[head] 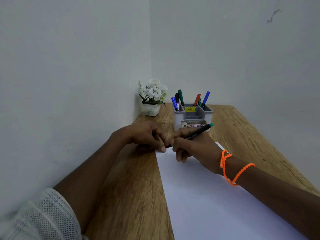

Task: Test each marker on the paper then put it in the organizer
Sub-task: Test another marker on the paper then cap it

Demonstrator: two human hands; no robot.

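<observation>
Marker point(195, 135) tip hidden between left hand point(143, 135) and right hand point(194, 149).

The scene is viewed from one head-worn camera, aimed forward and down. The table point(135, 196) is seen close, toward a corner.

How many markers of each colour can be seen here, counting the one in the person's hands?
Blue markers: 2, one at each end of the organizer
Green markers: 2, one in the organizer, one green-ended held over the paper
Red marker: 1
Black marker: 1
Total: 6
</observation>
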